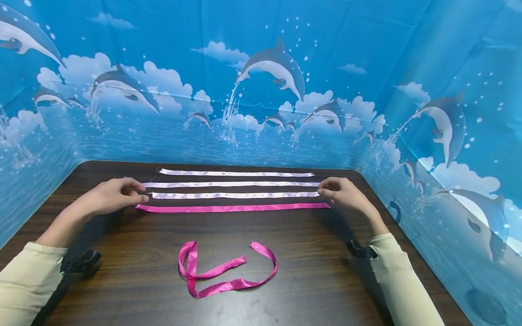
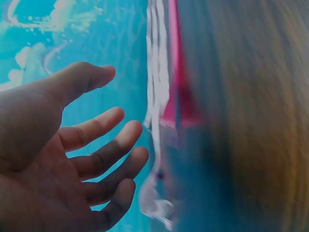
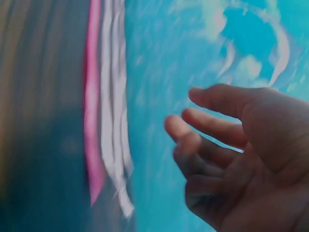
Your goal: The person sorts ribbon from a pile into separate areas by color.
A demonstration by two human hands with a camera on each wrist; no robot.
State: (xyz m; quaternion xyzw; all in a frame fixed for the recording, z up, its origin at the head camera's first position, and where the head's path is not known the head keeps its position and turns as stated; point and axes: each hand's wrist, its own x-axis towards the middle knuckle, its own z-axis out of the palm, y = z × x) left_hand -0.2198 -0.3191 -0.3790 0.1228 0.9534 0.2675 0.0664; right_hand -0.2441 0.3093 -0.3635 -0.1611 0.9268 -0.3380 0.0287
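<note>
Three pale lilac satin ribbons lie in parallel rows across the far part of the table: a back one (image 1: 236,174), a middle one (image 1: 232,184) and a front one (image 1: 236,195). A bright pink ribbon (image 1: 232,208) runs straight along their near side. My left hand (image 1: 116,195) hovers at the rows' left ends, its thumb apart from the loosely bent fingers (image 2: 99,162). At the right ends is my right hand (image 1: 344,194), fingers relaxed and nothing held in the right wrist view. Closer to me, a second pink ribbon (image 1: 228,286) lies in loose curls.
The dark wood table (image 1: 134,280) meets a blue dolphin-print backdrop (image 1: 171,136) at its back and sides. A thin loose thread (image 1: 157,172) trails off the pale ribbons' left ends. Each wrist carries a black strapped device, such as the right one (image 1: 360,250).
</note>
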